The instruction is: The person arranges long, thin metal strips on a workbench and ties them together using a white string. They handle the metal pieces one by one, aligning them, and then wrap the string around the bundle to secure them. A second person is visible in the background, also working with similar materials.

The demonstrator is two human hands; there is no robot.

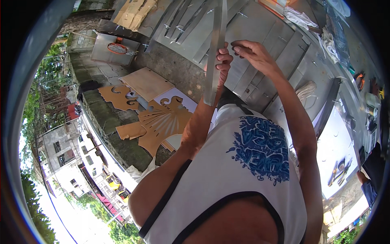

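My left hand [224, 65] is wrapped round a long grey metal strip [213, 77], which stands lengthwise in front of me, its near end by my left forearm. Just to the right of the strip is my right hand [256, 57], fingers loosely bent and a small gap between thumb and fingertips. It does not touch the strip, and I see nothing held in it. Beneath both hands lies a grey metal work surface [239, 75] with several similar dark strips [189, 26] at its far left. Small metal fasteners [178, 29] stick up from these strips.
Brown cut-out panels [164, 120] lie on the ground at left, near a wooden board [148, 83] and a small basketball hoop [118, 48]. A cardboard piece [134, 14] is at the far left. Tools [340, 171] rest on a white sheet [331, 148] at right. Another person's arm [367, 185] shows at the right rim.
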